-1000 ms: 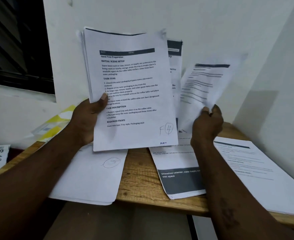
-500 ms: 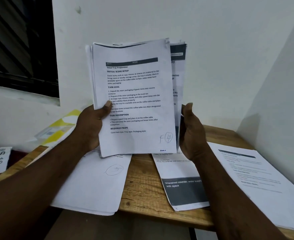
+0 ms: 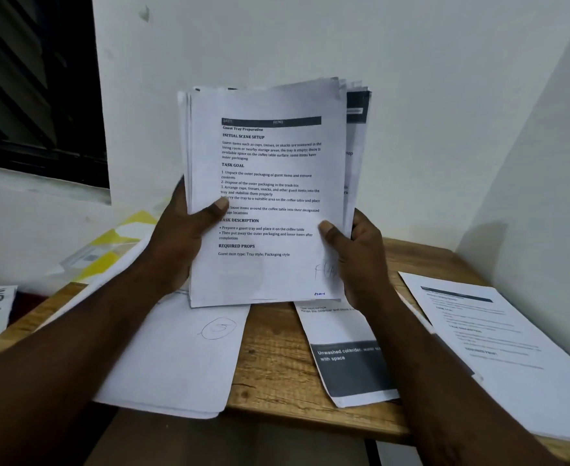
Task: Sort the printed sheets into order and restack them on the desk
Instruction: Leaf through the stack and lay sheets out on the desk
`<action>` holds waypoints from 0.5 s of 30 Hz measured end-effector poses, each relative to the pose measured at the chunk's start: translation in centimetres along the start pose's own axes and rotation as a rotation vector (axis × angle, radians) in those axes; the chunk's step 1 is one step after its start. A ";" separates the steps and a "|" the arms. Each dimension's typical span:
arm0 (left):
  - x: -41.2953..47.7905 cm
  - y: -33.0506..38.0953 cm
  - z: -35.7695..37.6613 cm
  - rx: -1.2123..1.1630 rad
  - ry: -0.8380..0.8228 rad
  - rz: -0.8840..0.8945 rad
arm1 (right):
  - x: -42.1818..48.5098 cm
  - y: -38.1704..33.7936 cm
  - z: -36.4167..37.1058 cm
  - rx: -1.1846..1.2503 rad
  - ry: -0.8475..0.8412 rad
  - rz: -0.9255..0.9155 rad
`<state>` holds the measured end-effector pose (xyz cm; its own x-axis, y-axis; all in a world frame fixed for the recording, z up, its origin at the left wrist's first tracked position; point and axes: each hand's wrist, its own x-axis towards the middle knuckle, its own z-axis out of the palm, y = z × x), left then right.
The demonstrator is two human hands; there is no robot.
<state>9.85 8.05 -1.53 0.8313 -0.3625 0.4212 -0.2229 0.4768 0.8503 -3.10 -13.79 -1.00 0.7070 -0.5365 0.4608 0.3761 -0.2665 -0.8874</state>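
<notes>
As the head view showed, the bundle of white printed sheets [image 3: 270,196] stood upright, long axis vertical, above the brown wooden tabletop [image 3: 277,364], with the left hand [image 3: 182,237] pinching its left edge and the right hand [image 3: 361,260] holding its lower right edge, fingers [image 3: 364,227] curled behind, both equally near.

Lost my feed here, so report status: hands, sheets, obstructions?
Both left hand and right hand grip held stack, upright above desk. More loose sheets lie left, centre, right. No obstruction seen.
</notes>
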 end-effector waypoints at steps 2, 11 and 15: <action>-0.2 0.3 0.2 -0.073 -0.017 -0.054 | -0.1 -0.2 0.0 0.035 -0.004 -0.008; -0.8 0.8 0.1 -0.037 0.003 -0.018 | -0.9 -1.2 0.6 0.050 -0.095 -0.027; -1.0 1.1 0.1 -0.082 -0.042 0.001 | -1.1 -1.3 0.5 0.051 -0.130 -0.032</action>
<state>8.71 8.88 -1.05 0.8089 -0.3941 0.4363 -0.1803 0.5402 0.8220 -4.01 -12.45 -0.37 0.7646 -0.4189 0.4899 0.4275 -0.2392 -0.8718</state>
